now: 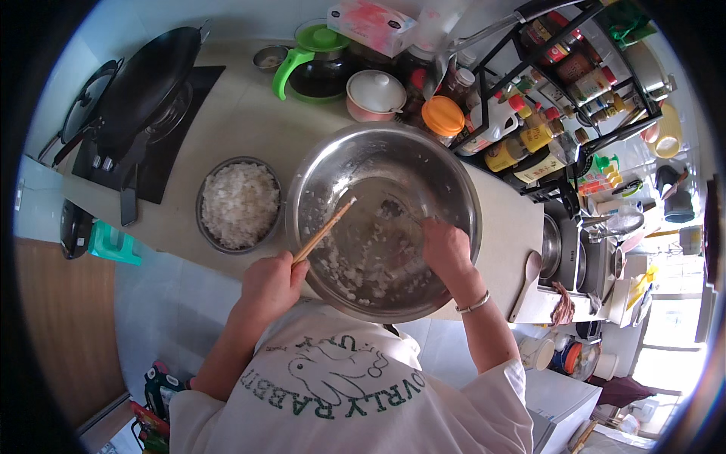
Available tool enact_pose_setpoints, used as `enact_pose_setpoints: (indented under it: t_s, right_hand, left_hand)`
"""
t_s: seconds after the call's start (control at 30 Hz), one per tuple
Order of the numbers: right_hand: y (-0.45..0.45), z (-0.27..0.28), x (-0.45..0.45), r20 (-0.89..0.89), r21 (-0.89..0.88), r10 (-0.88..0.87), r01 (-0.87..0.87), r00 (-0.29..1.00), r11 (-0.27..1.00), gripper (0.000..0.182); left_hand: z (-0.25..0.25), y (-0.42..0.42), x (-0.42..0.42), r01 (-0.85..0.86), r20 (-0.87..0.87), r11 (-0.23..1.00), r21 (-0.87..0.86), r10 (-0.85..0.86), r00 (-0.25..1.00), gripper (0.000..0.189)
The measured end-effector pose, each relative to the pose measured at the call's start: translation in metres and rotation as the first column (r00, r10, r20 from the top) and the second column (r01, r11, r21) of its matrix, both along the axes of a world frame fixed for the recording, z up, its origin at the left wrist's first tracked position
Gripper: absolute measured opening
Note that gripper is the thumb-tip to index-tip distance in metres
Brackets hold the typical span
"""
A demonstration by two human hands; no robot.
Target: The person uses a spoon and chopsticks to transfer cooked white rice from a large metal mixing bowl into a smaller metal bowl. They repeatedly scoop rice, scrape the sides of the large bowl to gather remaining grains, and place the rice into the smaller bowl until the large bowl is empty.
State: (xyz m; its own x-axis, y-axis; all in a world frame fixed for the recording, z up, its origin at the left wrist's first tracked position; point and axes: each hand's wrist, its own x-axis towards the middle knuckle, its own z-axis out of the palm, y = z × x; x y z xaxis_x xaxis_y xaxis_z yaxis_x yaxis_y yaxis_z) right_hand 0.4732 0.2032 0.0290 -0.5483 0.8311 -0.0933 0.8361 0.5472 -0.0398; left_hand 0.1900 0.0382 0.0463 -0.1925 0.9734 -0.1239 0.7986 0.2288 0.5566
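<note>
A large stainless steel basin [465, 187] stands at the counter's front edge, with scattered clumps of cooked rice [351, 278] and some cloudy residue on its bottom and walls. My left hand [272, 286] grips a pair of wooden chopsticks [324, 231] at the basin's left rim. Their tips slant over the inside, with a little rice stuck on the end. Inside the right part of the basin, my right hand [448, 247] holds the thin handle of a metal spoon [391, 209], its head low over the bottom. Left of the basin sits a metal bowl [199, 218] heaped with white rice [241, 204].
A wok [147, 85] rests on the stove [170, 176] at left, near a phone [129, 196]. Behind the basin are a lidded white pot [376, 93], an orange-lidded jar [442, 116] and a rack of bottles [533, 142]. A wooden spoon [532, 267] and sink [567, 249] lie right.
</note>
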Motion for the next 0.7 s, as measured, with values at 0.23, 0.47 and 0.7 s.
enact_pose_setpoints:
  t_s: [0.23,0.47,0.7]
  right_hand:
    - [-0.025,0.020,-0.002,0.021,-0.294,0.256,-0.239,0.967,0.926,0.009]
    - [-0.021,0.026,0.005,-0.025,-0.202,0.161,-0.162,0.987,0.966,0.009]
    - [-0.063,0.031,-0.004,0.056,-0.274,0.356,-0.329,0.933,0.904,0.008]
  left_hand:
    - [0.001,0.003,-0.006,0.024,-0.014,0.998,-0.050,-0.025,1.000,0.034]
    - [0.006,0.005,-0.009,0.030,0.052,0.994,-0.102,-0.024,0.998,0.034]
    - [0.007,0.005,-0.008,0.057,0.011,0.995,-0.082,-0.057,0.998,0.033]
